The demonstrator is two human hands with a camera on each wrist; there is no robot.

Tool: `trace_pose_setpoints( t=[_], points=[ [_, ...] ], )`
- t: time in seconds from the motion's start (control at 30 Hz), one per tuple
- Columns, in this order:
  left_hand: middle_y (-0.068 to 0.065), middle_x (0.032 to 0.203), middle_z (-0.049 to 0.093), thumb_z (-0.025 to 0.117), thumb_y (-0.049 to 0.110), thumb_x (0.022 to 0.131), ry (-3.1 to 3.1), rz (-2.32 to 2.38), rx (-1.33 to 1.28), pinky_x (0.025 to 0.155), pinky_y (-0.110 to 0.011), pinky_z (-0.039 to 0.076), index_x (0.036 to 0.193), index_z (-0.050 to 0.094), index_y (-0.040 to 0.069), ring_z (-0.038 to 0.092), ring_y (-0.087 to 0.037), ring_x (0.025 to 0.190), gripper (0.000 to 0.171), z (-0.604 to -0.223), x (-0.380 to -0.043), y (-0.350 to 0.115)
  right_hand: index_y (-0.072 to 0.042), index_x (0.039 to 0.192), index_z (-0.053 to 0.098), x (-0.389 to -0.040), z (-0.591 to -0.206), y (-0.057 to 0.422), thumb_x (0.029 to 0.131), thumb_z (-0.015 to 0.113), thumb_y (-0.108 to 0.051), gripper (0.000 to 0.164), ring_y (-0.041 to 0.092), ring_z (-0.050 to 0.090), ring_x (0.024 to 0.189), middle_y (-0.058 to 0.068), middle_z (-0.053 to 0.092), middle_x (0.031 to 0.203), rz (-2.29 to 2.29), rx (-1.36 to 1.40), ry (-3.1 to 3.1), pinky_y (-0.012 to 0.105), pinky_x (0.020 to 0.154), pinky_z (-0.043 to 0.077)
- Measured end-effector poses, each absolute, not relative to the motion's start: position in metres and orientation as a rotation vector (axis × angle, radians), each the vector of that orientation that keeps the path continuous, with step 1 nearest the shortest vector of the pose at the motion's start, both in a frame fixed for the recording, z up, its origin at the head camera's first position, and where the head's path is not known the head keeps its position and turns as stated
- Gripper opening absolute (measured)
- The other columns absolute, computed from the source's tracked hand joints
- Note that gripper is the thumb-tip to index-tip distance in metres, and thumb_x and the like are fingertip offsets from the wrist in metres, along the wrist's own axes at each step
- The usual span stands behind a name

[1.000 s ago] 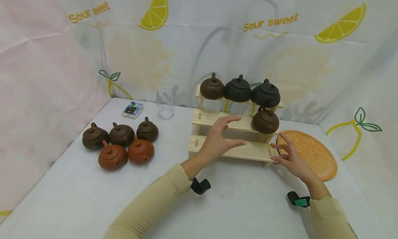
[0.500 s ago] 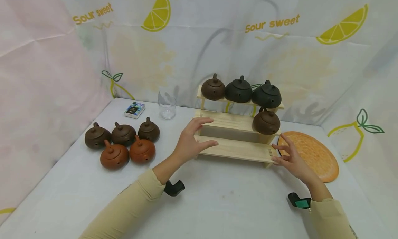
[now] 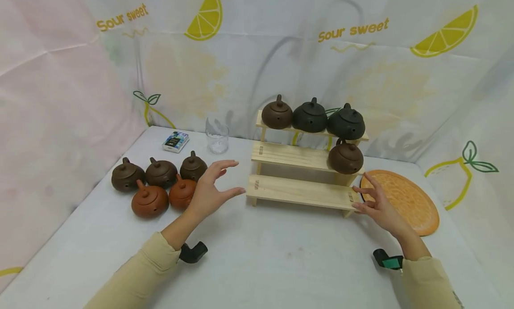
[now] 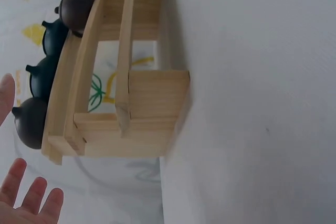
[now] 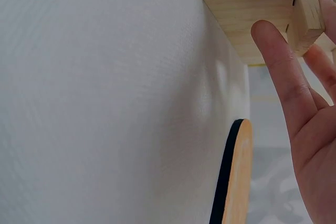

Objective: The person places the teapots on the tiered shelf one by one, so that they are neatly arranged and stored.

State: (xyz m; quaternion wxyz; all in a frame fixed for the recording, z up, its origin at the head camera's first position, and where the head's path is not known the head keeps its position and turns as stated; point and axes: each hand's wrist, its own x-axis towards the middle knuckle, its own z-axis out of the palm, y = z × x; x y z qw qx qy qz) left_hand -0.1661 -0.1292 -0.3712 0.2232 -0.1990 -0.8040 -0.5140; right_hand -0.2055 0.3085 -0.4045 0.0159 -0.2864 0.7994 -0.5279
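In the head view my left hand (image 3: pixel 206 195) is held with thumb and fingers spread apart, nothing between them, in front of an orange-red teapot (image 3: pixel 182 194) that it partly covers. Another orange-red teapot (image 3: pixel 150 202) and brown teapots (image 3: pixel 127 175) cluster to its left. My right hand (image 3: pixel 379 207) holds the right end of the lowest board of a three-tier wooden stand (image 3: pixel 299 191), thumb at the front. On the top tier sit a brown teapot (image 3: pixel 277 114) and two black teapots (image 3: pixel 309 117). A brown teapot (image 3: pixel 346 159) stands at the middle tier's right end.
An orange round board (image 3: pixel 405 202) lies right of the stand, close to my right hand. At the back left are a clear glass (image 3: pixel 217 141) and a small patterned box (image 3: pixel 176 142). A printed curtain (image 3: pixel 249 68) hangs behind the table.
My left hand has moved left, from in front of the stand to the orange-red teapots, fingers still spread. The right hand stays at the stand's right end. The view shifted slightly.
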Motion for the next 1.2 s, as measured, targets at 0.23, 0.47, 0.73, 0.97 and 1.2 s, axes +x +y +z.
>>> trace_pose_setpoints(
  t=[0.23, 0.47, 0.73, 0.97, 1.2],
  points=[
    [-0.005, 0.122, 0.053, 0.083, 0.009, 0.068, -2.277, -1.307, -0.462, 0.095, -0.032, 0.042, 0.123, 0.056, 0.009, 0.05, -0.018, 0.108, 0.061, -0.384, -0.166, -0.159, -0.016, 0.149, -0.004, -0.205, -0.404, 0.308, 0.085, 0.054, 0.016, 0.092, 0.01, 0.065, 0.077, 0.04, 0.032, 0.122, -1.625, -0.854, 2.494, 0.023, 0.067, 0.053],
    [-0.006, 0.125, 0.051, 0.083, 0.011, 0.07, -2.348, -1.271, -0.354, 0.097, -0.043, 0.038, 0.123, 0.056, 0.011, 0.047, -0.026, 0.115, 0.06, -0.387, -0.158, -0.183, -0.019, 0.15, -0.001, -0.205, -0.404, 0.31, 0.085, 0.055, 0.015, 0.092, 0.013, 0.066, 0.077, 0.012, 0.042, 0.123, -1.631, -0.872, 2.489, 0.023, 0.068, 0.053],
    [-0.006, 0.123, 0.052, 0.083, 0.014, 0.07, -2.387, -1.223, -0.322, 0.097, -0.049, 0.035, 0.122, 0.056, 0.012, 0.044, -0.027, 0.119, 0.059, -0.391, -0.152, -0.2, -0.019, 0.149, -0.003, -0.205, -0.404, 0.31, 0.086, 0.055, 0.015, 0.092, 0.016, 0.066, 0.075, 0.034, 0.035, 0.123, -1.621, -0.855, 2.495, 0.023, 0.068, 0.053],
    [-0.013, 0.124, 0.049, 0.083, 0.015, 0.07, -2.501, -1.166, -0.263, 0.094, -0.055, 0.034, 0.125, 0.054, 0.01, 0.041, -0.033, 0.12, 0.062, -0.393, -0.15, -0.212, -0.017, 0.149, -0.004, -0.205, -0.403, 0.309, 0.086, 0.055, 0.014, 0.092, 0.016, 0.066, 0.075, 0.04, 0.031, 0.124, -1.614, -0.837, 2.501, 0.023, 0.068, 0.053],
    [-0.022, 0.128, 0.045, 0.084, 0.026, 0.069, -2.728, -1.107, -0.178, 0.094, -0.058, 0.033, 0.128, 0.049, 0.005, 0.037, -0.039, 0.12, 0.071, -0.393, -0.15, -0.22, -0.016, 0.149, -0.004, -0.205, -0.403, 0.309, 0.086, 0.055, 0.014, 0.092, 0.022, 0.066, 0.073, 0.04, 0.032, 0.124, -1.608, -0.842, 2.504, 0.024, 0.067, 0.053]
  ],
)
